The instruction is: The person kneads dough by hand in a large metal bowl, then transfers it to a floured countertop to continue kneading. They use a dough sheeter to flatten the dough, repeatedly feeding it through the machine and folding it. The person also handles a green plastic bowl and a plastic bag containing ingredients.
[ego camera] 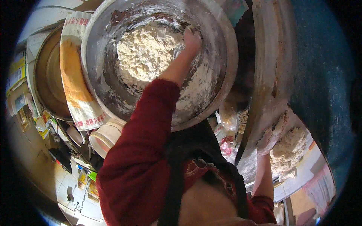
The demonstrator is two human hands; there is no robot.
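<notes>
A large metal bowl (232, 56) holds a shaggy mass of pale dough (147, 50), with dry flour (198, 84) along its lower right inside. My left hand (193, 41) reaches into it, at the inner wall just right of the dough. Its fingertips are hidden against the wall, so a grip cannot be made out. On the work surface to the right lies another rough dough lump (290, 152). My right hand (270, 137), coated in flour and dough, is beside that lump with thumb and fingers apart.
Left of the bowl are a printed flour sack (76, 67), a round brown basin (51, 73) and a white bucket (106, 137). A curved pale rim (265, 56) rises between bowl and right-hand surface. Plastic bags (227, 141) hang below it. Tiled floor (68, 180) shows lower left.
</notes>
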